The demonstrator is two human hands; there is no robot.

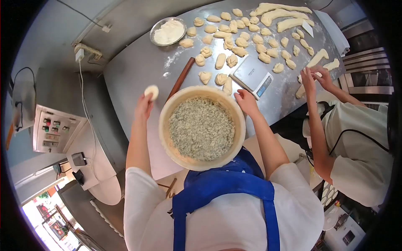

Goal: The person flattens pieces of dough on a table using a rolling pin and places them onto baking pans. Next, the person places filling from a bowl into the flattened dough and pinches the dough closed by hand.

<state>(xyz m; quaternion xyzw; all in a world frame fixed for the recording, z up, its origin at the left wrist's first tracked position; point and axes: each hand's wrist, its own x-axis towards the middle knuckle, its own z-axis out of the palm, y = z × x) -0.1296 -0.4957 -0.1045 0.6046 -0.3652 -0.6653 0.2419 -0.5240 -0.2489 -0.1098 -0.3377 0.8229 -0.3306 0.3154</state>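
My left hand (pixel 144 107) is closed on a small round disc of dough (pixel 152 92), held up left of the large bowl. The bowl (pixel 166 147) is cream-coloured and filled with a crumbly, green-flecked filling (pixel 202 129). It sits at the near table edge, against my blue apron. On the bowl's upper right side is my right hand (pixel 247 102), fingers curled close to the rim. What they hold, if anything, is hidden. A brown rolling pin (pixel 181 79) lies just behind the bowl. Beyond my right hand stands a digital scale (pixel 252 76).
Many dough lumps (pixel 241 42) are spread over the floured metal table (pixel 136 79). A bowl of flour (pixel 168 32) stands at the back left. Long dough strips (pixel 284 16) lie at the back right. A co-worker's hands (pixel 314 77) handle dough at the right.
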